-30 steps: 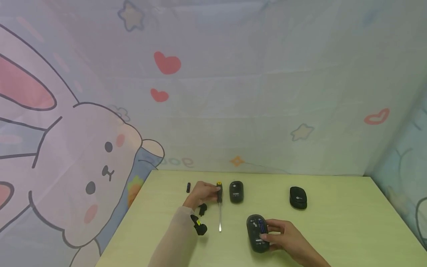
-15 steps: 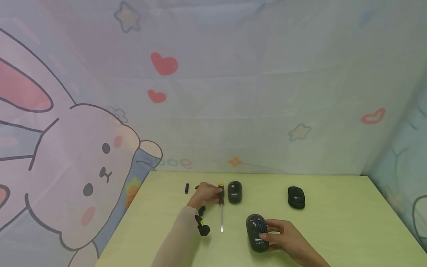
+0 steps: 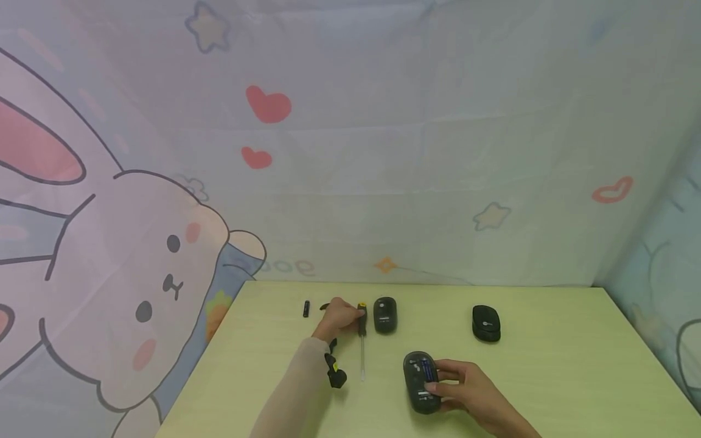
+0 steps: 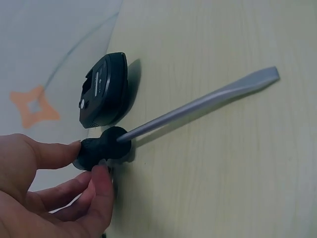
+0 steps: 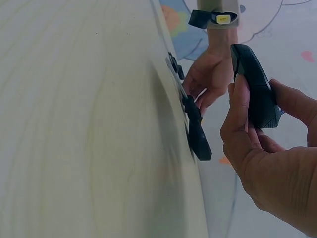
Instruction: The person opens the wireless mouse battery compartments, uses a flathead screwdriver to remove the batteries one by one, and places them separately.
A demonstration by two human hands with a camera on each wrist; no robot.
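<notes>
At the bottom of the frame, right of centre, the right hand (image 3: 468, 389) grasps a black mouse (image 3: 415, 386) between thumb and fingers, underside toward the head camera and raised off the worktop (image 3: 547, 359). A blue cylinder (image 3: 428, 368) shows in its recess, and below that sits a pale label whose print is too small to read. This grip looks the same as one second ago.

Left of centre, the left hand (image 3: 338, 317) pinches the dark handle of a screwdriver (image 3: 362, 328), which has a yellow end and a flat blade pointing toward the bottom edge. Compared with that earlier frame, hand and tool sit a little closer to the second mouse (image 3: 386, 319), and the blade tip, bright then, looks duller. On the left wrist is a black device (image 3: 336, 376) with a yellow patch, its marking illegible.

The second mouse lies just right of the handle, bearing a pale label, also unreadable. Farther right rests a third mouse (image 3: 486, 323) with a small white logo that cannot be made out. Left of the left hand lies a small black cylinder (image 3: 306, 309).

Behind, a printed cloth (image 3: 438, 146) carries a rabbit (image 3: 131, 267) at left and faint lettering (image 3: 285, 266) in which a double "o" can be read.
</notes>
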